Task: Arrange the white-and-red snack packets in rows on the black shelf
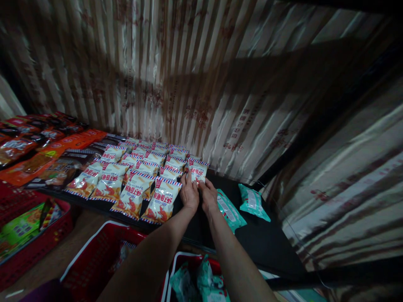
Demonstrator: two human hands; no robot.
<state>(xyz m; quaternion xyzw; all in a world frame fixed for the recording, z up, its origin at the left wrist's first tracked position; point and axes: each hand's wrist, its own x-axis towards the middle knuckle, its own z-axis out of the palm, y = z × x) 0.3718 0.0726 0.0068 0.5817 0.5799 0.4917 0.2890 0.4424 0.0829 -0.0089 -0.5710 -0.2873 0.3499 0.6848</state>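
Note:
Both my hands are at a white snack bag (197, 168) with red lettering and a striped edge, at the back of the black shelf (270, 243). My left hand (189, 193) grips its left lower side, fingers curled against it. On its right lower corner, my right hand (208, 195) closes its fingers. Rows of matching white snack bags (163, 199) lie just left of my hands. To the right lie two teal packets, the nearer teal packet (229, 209) beside my right wrist and the other teal packet (253, 202) farther off.
Orange snack bags (59, 151) and dark packets lie at the shelf's left. Below the front edge stand a red basket (91, 251) and another red basket (171, 268) holding teal packets. A third red basket (63, 228) is at far left. Striped curtain (189, 84) hangs behind.

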